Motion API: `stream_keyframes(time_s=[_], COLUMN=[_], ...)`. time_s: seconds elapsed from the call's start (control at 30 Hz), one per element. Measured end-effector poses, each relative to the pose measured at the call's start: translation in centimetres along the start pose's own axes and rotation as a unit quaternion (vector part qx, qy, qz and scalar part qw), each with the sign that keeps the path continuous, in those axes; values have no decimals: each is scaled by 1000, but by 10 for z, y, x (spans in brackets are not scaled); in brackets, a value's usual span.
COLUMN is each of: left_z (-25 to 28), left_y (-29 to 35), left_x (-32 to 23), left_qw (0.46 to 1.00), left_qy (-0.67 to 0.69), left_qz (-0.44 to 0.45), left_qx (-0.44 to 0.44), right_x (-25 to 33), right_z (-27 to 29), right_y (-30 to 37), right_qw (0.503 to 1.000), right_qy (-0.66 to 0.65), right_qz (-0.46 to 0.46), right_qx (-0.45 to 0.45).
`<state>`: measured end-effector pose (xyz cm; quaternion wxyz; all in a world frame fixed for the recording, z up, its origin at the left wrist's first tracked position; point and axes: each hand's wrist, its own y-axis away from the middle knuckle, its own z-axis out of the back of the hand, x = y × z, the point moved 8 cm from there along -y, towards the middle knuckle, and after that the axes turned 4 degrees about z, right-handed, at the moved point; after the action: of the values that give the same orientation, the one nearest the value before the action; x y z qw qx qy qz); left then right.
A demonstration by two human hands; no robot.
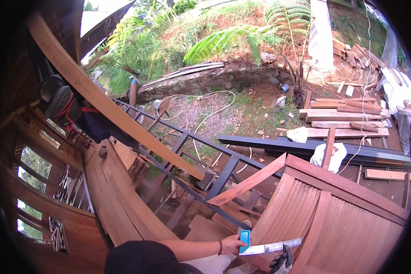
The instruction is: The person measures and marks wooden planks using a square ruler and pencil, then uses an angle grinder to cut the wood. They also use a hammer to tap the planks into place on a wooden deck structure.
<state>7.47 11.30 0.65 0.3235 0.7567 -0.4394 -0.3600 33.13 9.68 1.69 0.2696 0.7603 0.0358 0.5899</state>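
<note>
Currently, the bare left hand (231, 245) is pinching a blue-handled, silver-bladed try square (269, 247), extending rightward from it over the reddish-brown slatted wooden panel (351, 221); whether the gloved right hand (281, 262) is gripping, I cannot tell.

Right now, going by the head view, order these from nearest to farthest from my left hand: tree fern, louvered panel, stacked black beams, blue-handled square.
1. Blue-handled square, in your left hand.
2. Louvered panel, just right.
3. Stacked black beams, beyond the panel.
4. Tree fern, far back.
</note>
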Motion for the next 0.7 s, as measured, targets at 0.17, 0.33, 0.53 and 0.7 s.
stream_keyframes(time_s=[0.17, 0.33, 0.53, 0.7], left_z=[-64, -131, -195, -162], left_y=[-20, -98, -151, -82], left_x=[24, 55, 109, 166], left_qw=[993, 995, 993, 913], left_qy=[68, 40, -117, -406], left_qz=[-68, -91, -11, 42], left_qx=[68, 34, 24, 18], right_x=[95, 199, 285, 283], right_z=[0, 31, 74, 69], right_y=[68, 144, 250, 311], right_qw=[986, 964, 873, 832], right_qy=[-154, -157, -128, -92], right_qz=[49, 208, 467, 547], right_qx=[-42, -60, -57, -31])
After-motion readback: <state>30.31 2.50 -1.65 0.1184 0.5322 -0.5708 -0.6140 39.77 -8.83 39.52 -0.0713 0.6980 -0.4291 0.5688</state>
